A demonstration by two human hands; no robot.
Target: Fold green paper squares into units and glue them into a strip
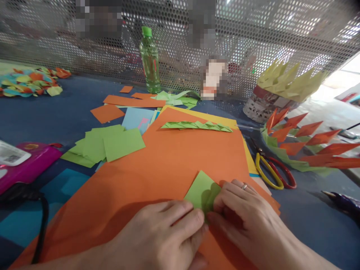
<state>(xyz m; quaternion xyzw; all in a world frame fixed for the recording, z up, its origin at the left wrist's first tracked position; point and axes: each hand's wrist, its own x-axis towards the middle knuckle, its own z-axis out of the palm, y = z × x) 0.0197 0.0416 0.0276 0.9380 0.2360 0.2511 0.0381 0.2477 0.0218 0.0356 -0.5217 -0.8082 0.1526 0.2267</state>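
Observation:
A green paper square lies on a large orange sheet, one corner pointing away from me. My left hand rests on its lower left part, fingers bent and pressed together on the paper. On the right edge, my right hand pinches the paper between thumb and fingers; a ring is on one finger. The square's near corner is hidden by my hands. Farther up the orange sheet sits a folded green paper strip with a zigzag of points.
Green squares are piled left, near a magenta tool with a black cord. Scissors, a pen and an orange-green paper crown lie right. A green bottle stands before the perforated metal screen.

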